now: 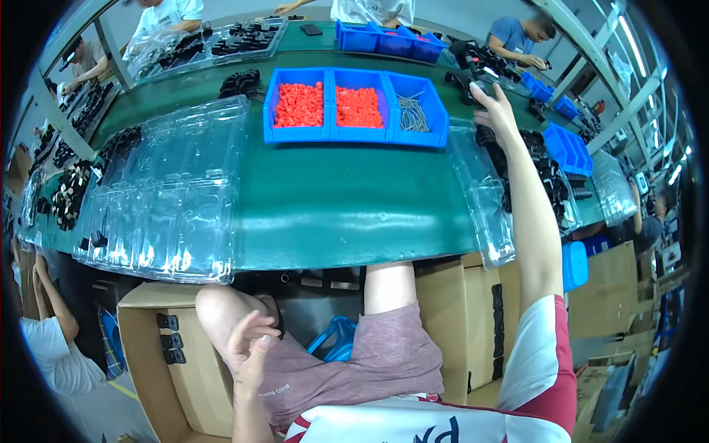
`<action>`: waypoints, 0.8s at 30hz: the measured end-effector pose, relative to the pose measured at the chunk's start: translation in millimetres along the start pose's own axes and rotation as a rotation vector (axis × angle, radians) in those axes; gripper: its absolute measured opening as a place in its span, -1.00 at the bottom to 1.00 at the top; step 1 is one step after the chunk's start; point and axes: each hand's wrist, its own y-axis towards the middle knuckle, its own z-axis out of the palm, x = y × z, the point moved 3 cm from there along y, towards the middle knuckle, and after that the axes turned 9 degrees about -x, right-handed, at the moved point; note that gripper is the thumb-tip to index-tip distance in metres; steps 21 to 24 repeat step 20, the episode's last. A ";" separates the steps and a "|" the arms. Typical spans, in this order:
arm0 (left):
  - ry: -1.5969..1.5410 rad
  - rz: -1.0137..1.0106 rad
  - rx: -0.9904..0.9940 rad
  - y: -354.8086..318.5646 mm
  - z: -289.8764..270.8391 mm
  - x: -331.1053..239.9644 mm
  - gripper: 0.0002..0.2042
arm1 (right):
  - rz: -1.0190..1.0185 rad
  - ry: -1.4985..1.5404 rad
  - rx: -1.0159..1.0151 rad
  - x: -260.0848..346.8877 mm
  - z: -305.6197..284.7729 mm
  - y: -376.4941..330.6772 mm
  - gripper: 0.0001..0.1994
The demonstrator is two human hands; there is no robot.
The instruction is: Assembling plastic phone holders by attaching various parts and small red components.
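Note:
My right hand (498,118) is stretched out to the right of the blue bins, above a clear plastic tray (476,188) of black plastic parts (543,166). Its fingers are apart and nothing shows in them. Just beyond the fingertips lies a black part (459,78). My left hand (251,341) hovers over my lap, fingers loosely bent and apart, with nothing visible in it. Three joined blue bins (295,136) stand at the middle of the green table (354,207). Two hold small red pieces (299,105), (359,108); the right one holds thin metal pins (413,113).
Stacked clear trays (170,199) cover the table's left side, with black parts (72,193) beyond. Cardboard boxes (148,354) stand under the table edge on both sides of my legs. Other people work around the table. More blue bins (567,150) sit at right.

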 end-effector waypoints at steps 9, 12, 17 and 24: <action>0.547 0.409 -0.304 1.6 -51.1 13.3 -0.82 | -0.431 -0.333 -0.367 -13.7 93.6 38.7 -0.45; 0.583 0.472 -0.313 9.1 -54.5 10.4 -0.84 | -0.640 -0.121 -0.216 64.0 182.0 -12.9 -0.54; 0.566 0.457 -0.347 13.4 -60.7 15.9 -0.85 | -1.086 -0.062 0.309 149.1 328.7 -63.1 -0.62; 0.595 0.437 -0.343 17.2 -63.0 16.1 -0.86 | -1.102 -0.297 0.520 156.8 410.0 -61.9 -0.51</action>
